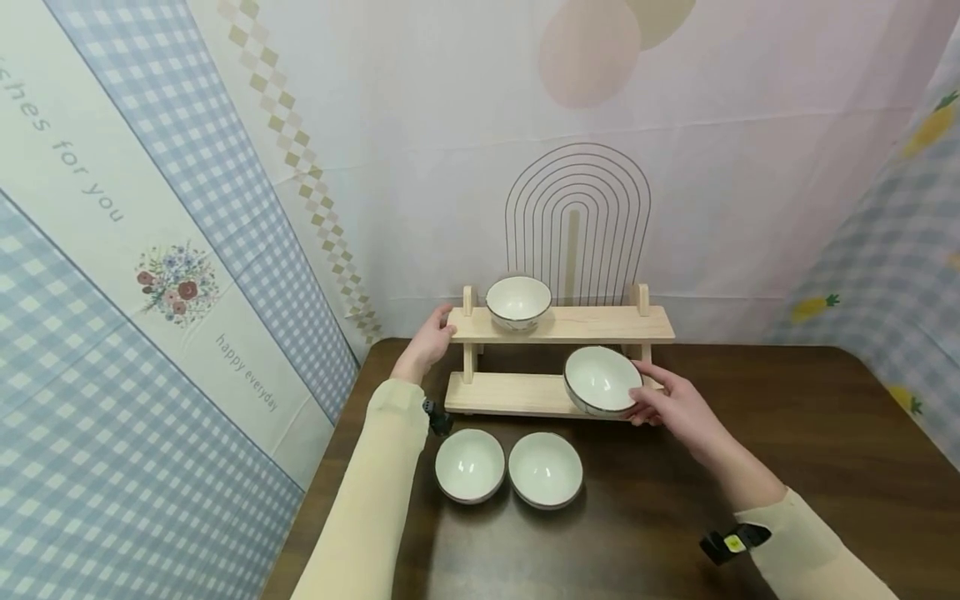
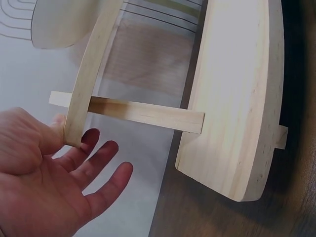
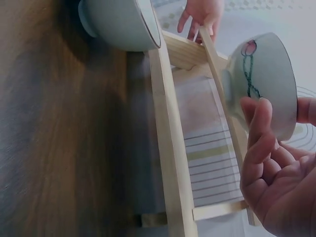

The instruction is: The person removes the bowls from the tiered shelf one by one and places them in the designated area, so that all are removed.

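Observation:
My right hand (image 1: 678, 412) grips the rim of a white bowl (image 1: 602, 379) at its right side, thumb and fingers on either side of the wall. In the right wrist view this bowl (image 3: 271, 79) shows a pink flower with a green stem. It appears in front of the two-tier wooden shelf (image 1: 570, 323), near its right part; whether it touches the wood I cannot tell. With thumb and forefinger my left hand (image 1: 429, 342) pinches the left end of the upper board (image 2: 89, 74), its other fingers spread loosely. A second bowl (image 1: 519, 300) stands upright on that board, left of centre.
Two more white bowls, a left one (image 1: 470, 467) and a right one (image 1: 546, 471), stand side by side on the dark wooden table (image 1: 750, 375) before the shelf. Behind it hangs a printed cloth (image 1: 420, 217); a checked cloth (image 1: 225, 400) hangs at the left.

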Available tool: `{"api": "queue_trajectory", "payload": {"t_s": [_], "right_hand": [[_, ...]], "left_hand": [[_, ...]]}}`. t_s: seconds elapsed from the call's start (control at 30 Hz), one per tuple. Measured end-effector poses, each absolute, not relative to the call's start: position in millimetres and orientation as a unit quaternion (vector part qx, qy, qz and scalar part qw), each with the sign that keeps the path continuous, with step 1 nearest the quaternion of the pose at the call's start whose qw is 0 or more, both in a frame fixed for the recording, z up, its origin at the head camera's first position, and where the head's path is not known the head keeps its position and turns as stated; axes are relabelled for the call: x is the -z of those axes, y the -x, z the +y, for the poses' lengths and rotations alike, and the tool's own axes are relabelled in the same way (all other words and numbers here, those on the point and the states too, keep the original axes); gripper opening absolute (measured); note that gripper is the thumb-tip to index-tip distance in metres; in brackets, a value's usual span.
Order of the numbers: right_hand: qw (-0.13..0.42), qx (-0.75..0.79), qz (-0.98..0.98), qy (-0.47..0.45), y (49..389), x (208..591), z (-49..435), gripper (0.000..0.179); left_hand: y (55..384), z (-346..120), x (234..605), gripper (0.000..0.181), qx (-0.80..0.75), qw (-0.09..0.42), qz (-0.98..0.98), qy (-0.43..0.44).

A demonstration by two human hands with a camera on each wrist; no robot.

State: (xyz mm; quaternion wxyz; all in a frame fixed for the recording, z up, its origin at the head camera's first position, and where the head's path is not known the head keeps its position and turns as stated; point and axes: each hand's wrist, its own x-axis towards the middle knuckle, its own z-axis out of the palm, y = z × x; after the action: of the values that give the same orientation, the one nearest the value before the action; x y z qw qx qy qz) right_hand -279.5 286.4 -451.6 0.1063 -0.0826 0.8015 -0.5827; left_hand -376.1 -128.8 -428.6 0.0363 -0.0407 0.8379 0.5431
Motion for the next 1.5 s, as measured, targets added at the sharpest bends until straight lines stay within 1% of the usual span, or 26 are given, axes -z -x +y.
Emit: {"api": "queue_trajectory", "payload": {"t_s": [0.13,0.43,1.0,1.5], "right_hand": [[0.111,0.57,0.81,0.081,266,458,292,0.066],[0.125,0.548,0.821,0.096,238,468,301,0.065],[0.149,0.56,0.803,0.136,199,494,303,0.063],[0.2,0.56,0.789,0.153,195,515,312,0.064]], "left_hand": [[374,-132,431,0.056,-0.553,0.047,0.831,0.043],[371,-136,430,0.056,-0.551,0.052,0.832,0.035],[363,-143,433,0.055,-0.559,0.067,0.826,0.022],[367,-141,435,0.056,-0.563,0.062,0.823,0.031]]}}
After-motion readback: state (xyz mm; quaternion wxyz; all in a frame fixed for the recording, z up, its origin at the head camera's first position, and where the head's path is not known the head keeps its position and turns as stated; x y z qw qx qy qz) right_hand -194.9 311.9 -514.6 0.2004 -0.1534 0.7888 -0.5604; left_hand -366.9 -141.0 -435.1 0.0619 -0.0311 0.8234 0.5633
